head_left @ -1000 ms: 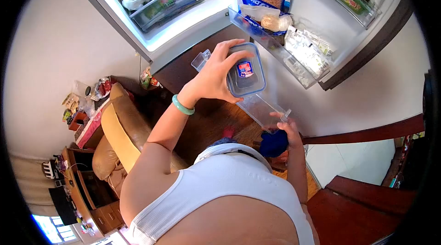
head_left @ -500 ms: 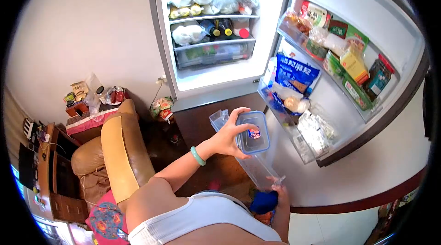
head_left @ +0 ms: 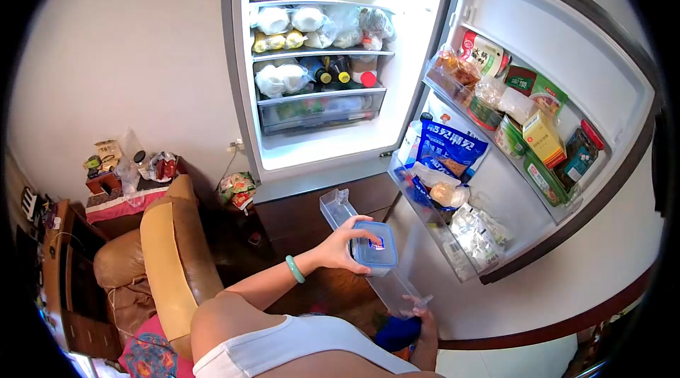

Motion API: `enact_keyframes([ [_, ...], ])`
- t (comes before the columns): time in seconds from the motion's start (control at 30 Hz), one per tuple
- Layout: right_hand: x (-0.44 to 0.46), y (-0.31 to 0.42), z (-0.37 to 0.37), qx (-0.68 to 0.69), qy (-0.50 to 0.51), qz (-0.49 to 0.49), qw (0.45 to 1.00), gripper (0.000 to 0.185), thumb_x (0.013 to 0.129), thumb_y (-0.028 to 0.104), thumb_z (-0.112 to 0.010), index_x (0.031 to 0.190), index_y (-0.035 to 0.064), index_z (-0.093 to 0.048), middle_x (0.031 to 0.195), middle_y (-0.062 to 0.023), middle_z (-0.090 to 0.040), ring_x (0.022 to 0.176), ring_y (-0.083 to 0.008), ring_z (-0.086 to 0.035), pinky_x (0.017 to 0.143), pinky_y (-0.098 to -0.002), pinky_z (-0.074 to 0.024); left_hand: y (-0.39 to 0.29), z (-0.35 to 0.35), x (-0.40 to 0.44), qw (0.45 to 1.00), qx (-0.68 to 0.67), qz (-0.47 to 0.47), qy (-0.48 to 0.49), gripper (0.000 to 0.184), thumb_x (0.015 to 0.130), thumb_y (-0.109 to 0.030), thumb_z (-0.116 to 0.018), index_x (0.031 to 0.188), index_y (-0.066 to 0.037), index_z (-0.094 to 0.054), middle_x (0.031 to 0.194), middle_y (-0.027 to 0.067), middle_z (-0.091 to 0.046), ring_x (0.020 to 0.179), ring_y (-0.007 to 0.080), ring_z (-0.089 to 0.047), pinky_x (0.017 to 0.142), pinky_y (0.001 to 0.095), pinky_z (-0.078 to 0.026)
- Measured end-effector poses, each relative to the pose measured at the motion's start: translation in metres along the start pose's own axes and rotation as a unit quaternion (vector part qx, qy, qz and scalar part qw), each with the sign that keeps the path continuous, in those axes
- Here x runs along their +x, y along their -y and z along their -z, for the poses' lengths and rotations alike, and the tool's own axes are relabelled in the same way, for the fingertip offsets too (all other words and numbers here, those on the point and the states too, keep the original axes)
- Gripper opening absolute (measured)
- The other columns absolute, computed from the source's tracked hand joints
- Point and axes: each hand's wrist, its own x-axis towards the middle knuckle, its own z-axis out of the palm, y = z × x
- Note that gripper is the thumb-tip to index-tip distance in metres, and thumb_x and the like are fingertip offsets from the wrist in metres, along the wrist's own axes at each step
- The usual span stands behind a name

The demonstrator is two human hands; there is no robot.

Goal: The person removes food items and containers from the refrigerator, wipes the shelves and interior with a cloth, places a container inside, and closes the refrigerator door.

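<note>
In the middle of the head view, my left hand [head_left: 343,247], with a pale green bangle on its wrist, grips a small clear food container [head_left: 377,256] with a blue-rimmed lid. The thumb and fingers hold it from its left side and over the lid. Beneath the container runs a long clear plastic door bin [head_left: 398,294], partly hidden by my left hand and the container. At its lower right end my right hand [head_left: 426,323] is closed on the bin. A dark blue item [head_left: 397,334] shows beside the right hand; its kind is unclear.
The lit fridge [head_left: 319,144] stands open, its shelves holding bags, bottles and boxes. Its door [head_left: 567,250] swings out to the right, with packed racks including a blue snack bag [head_left: 450,148]. To the left are a brown leather sofa [head_left: 188,236] and a small side table [head_left: 134,197].
The view has tilted up, so the fridge and door racks sit lower in it. The container has turned slightly, showing more of its near side. Both hands keep their holds.
</note>
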Motion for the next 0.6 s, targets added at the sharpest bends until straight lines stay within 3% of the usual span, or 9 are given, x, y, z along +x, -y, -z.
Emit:
enact_keyframes([
  [0.17,0.009,-0.009,0.006,-0.02,-0.01,0.002,1.0,0.066,0.071,0.028,-0.061,0.126,-0.0058,-0.045,0.111,-0.0327,-0.058,0.092,-0.0401,-0.065,0.085,-0.0436,-0.0542,0.011,-0.003,0.005,1.0,-0.008,0.015,0.012,0.059,0.055,-0.033,-0.087,0.108,-0.015,-0.067,0.136,0.0196,-0.036,0.127,0.0377,-0.036,0.106,0.0458,-0.032],
  [0.23,0.012,-0.014,0.005,-0.046,-0.005,0.067,0.997,0.064,0.076,0.025,-0.059,0.128,-0.0075,-0.042,0.101,-0.0328,-0.063,0.088,-0.0348,-0.068,0.082,-0.0417,-0.0554,0.013,-0.004,0.007,0.999,-0.003,0.033,0.036,0.06,0.057,-0.033,-0.086,0.11,-0.016,-0.064,0.138,0.0198,-0.033,0.129,0.0383,-0.034,0.106,0.0458,-0.032],
  [0.6,0.018,-0.02,-0.006,-0.023,0.036,0.063,0.997,0.07,0.078,0.033,-0.064,0.128,-0.0084,-0.038,0.098,-0.0324,-0.064,0.089,-0.0367,-0.067,0.084,-0.0409,-0.0545,0.022,-0.011,0.011,0.995,0.05,0.045,0.078,0.065,0.06,-0.035,-0.086,0.116,-0.019,-0.057,0.141,0.0264,-0.025,0.133,0.047,-0.023,0.107,0.0499,-0.029],
])
